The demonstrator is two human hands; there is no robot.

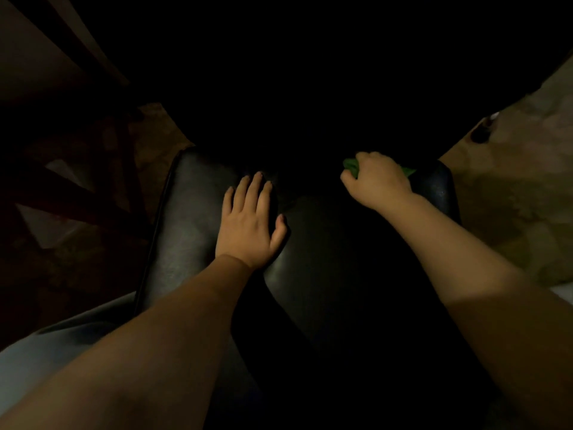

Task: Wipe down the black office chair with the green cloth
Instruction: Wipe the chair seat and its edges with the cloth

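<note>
Dim, mottled flooring [511,187] is seen around the black office chair [186,218], whose padded seat is glossy and leather-like, with rounded corners. The left hand [251,225] is laid flat near the seat's middle, fingers straight. Well apart from it, the crumpled green cloth [352,166] is gripped in the curled right hand [378,181] at the seat's far right corner.

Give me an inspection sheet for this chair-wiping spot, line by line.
Surface: black chair seat, glossy; its far part is lost in shadow.
Job's things: green cloth, bunched near the seat's far right corner.
Clutter: nothing seen.
Hands: left hand flat on the seat, fingers straight; right hand grips the cloth.
Cables: nothing seen.
Surroundings: mottled floor on the right; dark wooden frame on the left; dim light.
</note>
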